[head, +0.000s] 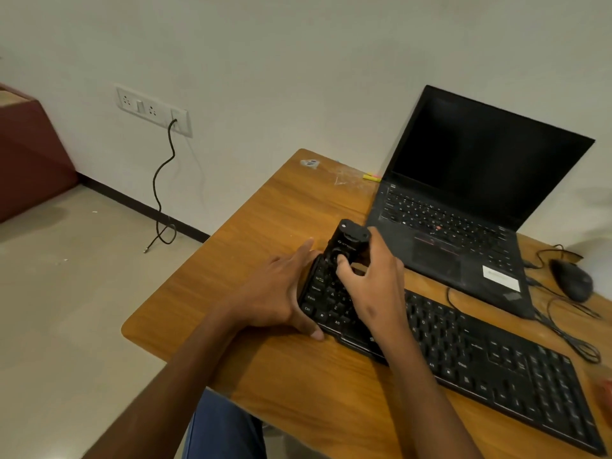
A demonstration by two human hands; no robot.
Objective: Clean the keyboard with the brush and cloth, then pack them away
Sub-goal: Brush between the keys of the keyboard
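A: Position check. Long black plastic keyboard lies slantwise on the brown wood-grain table, in front of an open black laptop with a dark screen.

B: Hands?

A: Left hand lies flat against the keyboard's left end, fingers straight, thumb along the front edge. It braces; it grips nothing. Right hand has its fingers curled round a stubby black cylindrical brush tool, standing upright over the top-left keys, near the Ctrl and Alt corner.

B: Bristles touching the keys?

A: Cannot tell. The lower end is hidden behind the fingers. Cloth not in view either.

B: So the step is brushing, just at the left end.

A: That is my reading. Most of the board to the right looks unvisited, so the task seems early.

B: Advice for doing it well?

A: Keep the left hand pressing so the board does not skate on the smooth wood. Work row by row, left to right, tilting the tool so the bristles reach into the gaps between keys. Light pressure; keycaps may pop off under force. Sweep debris toward the near edge, away from the laptop.

B: Hazards?

A: Black mouse and its thin black cables lie near the keyboard's far right. A long stroke there may snag them.
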